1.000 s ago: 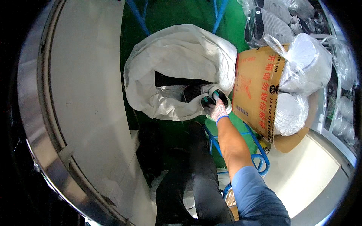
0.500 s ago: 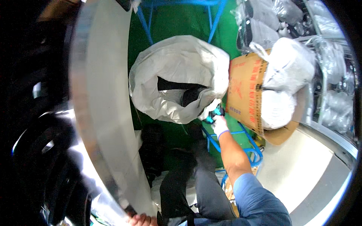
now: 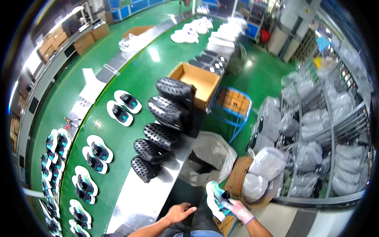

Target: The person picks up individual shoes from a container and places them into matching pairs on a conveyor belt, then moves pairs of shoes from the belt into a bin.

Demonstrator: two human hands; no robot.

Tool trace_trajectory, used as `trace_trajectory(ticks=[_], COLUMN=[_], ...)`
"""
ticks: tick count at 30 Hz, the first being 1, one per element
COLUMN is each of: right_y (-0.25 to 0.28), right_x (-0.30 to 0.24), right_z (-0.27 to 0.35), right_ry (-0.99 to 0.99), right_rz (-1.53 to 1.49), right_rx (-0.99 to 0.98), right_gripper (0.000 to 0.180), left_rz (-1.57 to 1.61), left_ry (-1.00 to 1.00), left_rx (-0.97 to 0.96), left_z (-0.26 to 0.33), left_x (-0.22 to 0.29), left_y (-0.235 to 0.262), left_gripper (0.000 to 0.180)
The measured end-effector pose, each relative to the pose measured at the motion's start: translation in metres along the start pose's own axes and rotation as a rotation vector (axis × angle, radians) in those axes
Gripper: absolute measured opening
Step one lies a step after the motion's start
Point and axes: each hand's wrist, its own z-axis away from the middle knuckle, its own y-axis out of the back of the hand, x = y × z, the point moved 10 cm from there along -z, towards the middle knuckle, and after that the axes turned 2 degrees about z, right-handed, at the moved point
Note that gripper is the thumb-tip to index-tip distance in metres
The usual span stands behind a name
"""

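Note:
My right hand [image 3: 240, 211], in a pale thin glove, is closed on a teal and black sneaker [image 3: 214, 199] with a white sole, held above my lap at the right. My bare left hand [image 3: 181, 213] hovers over my legs next to the metal bench edge, its fingers stretched out and nothing in them. Just beyond the sneaker stands a large white woven sack [image 3: 225, 148], with dark items partly showing inside. On the bench to my left lies a row of black perforated shoe-shaped pieces [image 3: 159, 136].
Pairs of teal sneakers [image 3: 98, 152] line the green conveyor belt [image 3: 118, 158]. An open cardboard box [image 3: 199, 81] sits at the bench's far end. A carton [image 3: 237, 173] of wrapped bundles and a metal rack [image 3: 331, 130] of bagged items stand right. A blue-framed stool [image 3: 233, 102] is beyond the sack.
My view has risen from the sack to the bench and belt. The right hand has brought the sneaker back from the sack's rim toward me. My left hand has left the bench edge.

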Motion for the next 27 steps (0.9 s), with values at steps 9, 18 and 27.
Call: trace_trajectory(ticks=[9,18,27], right_y=[-0.010,-0.131,-0.326], right_x=[-0.223,-0.352,-0.385], right_z=[0.159,0.250,0.200], right_ry=[0.443,1.166,1.641], right_rz=[0.913,0.924,1.171], right_rx=[-0.076,-0.317,-0.499], right_gripper=[0.042,0.039,0.038], left_rz=[1.321,1.763,1.992], left_ry=[0.127,-0.411,-0.978], left_rx=[-0.613,-0.213,0.653], left_z=[0.051,0.136,0.243], left_x=[0.110,0.091,-0.051], left_y=[-0.060,0.087,0.202], left_gripper=[0.105,0.103,0.087])
